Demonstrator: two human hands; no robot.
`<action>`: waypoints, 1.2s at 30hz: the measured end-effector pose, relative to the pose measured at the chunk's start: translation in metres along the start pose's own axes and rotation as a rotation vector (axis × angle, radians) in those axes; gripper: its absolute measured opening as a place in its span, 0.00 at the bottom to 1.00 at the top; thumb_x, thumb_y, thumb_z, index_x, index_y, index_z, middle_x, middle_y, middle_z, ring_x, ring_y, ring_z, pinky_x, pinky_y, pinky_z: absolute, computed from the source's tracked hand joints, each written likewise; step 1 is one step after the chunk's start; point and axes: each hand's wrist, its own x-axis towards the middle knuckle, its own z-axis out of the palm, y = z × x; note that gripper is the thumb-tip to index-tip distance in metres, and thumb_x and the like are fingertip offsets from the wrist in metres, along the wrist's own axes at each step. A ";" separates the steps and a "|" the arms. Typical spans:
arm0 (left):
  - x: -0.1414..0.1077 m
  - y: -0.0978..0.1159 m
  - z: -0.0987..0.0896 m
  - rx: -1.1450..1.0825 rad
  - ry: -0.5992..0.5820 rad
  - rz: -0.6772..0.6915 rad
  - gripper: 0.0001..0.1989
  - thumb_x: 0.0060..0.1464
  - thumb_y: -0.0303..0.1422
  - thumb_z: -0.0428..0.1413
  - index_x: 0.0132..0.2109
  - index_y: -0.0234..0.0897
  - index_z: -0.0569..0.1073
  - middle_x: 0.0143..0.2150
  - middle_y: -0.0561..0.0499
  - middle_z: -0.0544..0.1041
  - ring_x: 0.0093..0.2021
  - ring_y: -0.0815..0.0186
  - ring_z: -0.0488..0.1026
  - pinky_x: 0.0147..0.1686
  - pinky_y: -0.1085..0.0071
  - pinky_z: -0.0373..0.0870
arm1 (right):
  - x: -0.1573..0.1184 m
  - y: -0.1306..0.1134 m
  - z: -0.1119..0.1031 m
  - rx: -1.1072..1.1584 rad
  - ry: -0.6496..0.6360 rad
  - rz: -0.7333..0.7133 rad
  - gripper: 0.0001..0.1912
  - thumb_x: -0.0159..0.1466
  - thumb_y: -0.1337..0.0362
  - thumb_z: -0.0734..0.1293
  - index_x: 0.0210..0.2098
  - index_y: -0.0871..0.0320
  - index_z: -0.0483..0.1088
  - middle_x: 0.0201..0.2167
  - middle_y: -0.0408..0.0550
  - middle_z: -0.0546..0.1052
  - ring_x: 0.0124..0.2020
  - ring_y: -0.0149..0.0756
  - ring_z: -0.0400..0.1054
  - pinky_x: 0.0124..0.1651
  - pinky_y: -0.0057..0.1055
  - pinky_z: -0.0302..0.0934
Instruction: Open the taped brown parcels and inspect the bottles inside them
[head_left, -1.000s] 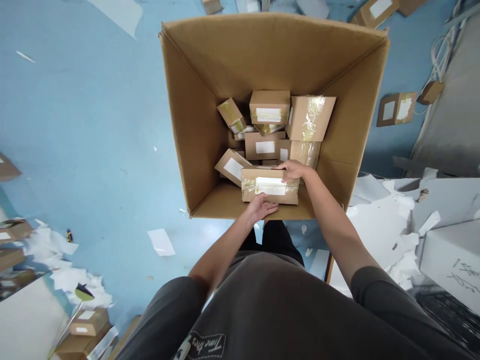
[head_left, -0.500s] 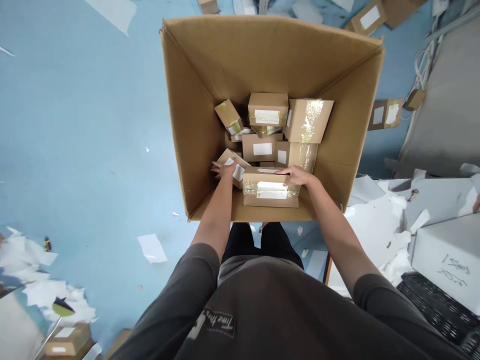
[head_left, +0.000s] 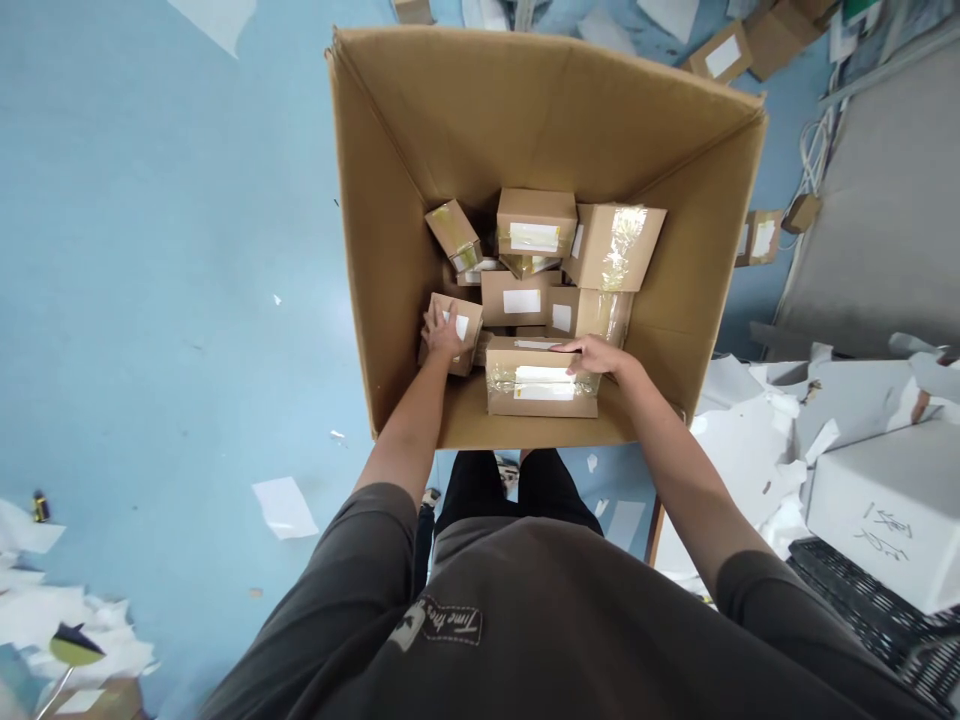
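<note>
A large open carton (head_left: 540,110) holds several small brown boxes. Inside it at the left, my left hand (head_left: 441,332) lies on top of a small labelled box (head_left: 466,318), fingers spread against it. My right hand (head_left: 592,354) grips the upper right edge of a longer taped box (head_left: 541,402) standing near the carton's front wall. Behind these are a box with a white label (head_left: 535,208), a taped box (head_left: 619,240), a narrow box (head_left: 454,230) and a middle box (head_left: 519,298).
Blue floor (head_left: 187,250) with paper scraps surrounds the carton. At the right stand a white box (head_left: 885,510), a black crate (head_left: 877,600) and white foam pieces. More brown boxes (head_left: 763,238) lie beyond the carton's right side.
My left hand has moved slightly left, and the small box under it has turned more upright and shifted left towards the carton wall. My right hand has stayed on the longer box.
</note>
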 end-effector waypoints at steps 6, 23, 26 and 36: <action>-0.008 -0.016 -0.009 -0.080 0.087 0.093 0.52 0.59 0.44 0.66 0.83 0.41 0.53 0.86 0.41 0.43 0.84 0.36 0.39 0.78 0.39 0.52 | 0.031 -0.032 0.011 -0.140 -0.057 -0.006 0.31 0.57 0.63 0.82 0.60 0.41 0.84 0.55 0.41 0.86 0.60 0.52 0.79 0.65 0.41 0.68; -0.071 0.010 0.010 0.031 -0.244 0.524 0.60 0.37 0.34 0.79 0.78 0.54 0.66 0.85 0.44 0.49 0.83 0.30 0.40 0.79 0.36 0.45 | 0.092 0.008 0.055 -0.128 0.046 0.010 0.64 0.56 0.55 0.85 0.83 0.48 0.51 0.79 0.58 0.62 0.79 0.61 0.56 0.79 0.57 0.52; -0.073 0.020 0.017 0.044 -0.189 0.525 0.61 0.41 0.37 0.78 0.80 0.57 0.62 0.86 0.44 0.45 0.83 0.28 0.32 0.78 0.28 0.36 | 0.072 0.008 0.062 -0.231 0.165 -0.011 0.68 0.56 0.51 0.85 0.85 0.48 0.46 0.85 0.57 0.40 0.84 0.68 0.33 0.82 0.65 0.36; -0.089 0.005 0.017 0.265 -0.165 0.471 0.68 0.46 0.44 0.76 0.84 0.53 0.46 0.87 0.47 0.28 0.83 0.26 0.28 0.76 0.28 0.42 | 0.010 0.014 0.105 -0.384 0.133 0.022 0.77 0.54 0.48 0.85 0.85 0.45 0.33 0.84 0.54 0.20 0.83 0.77 0.21 0.77 0.76 0.35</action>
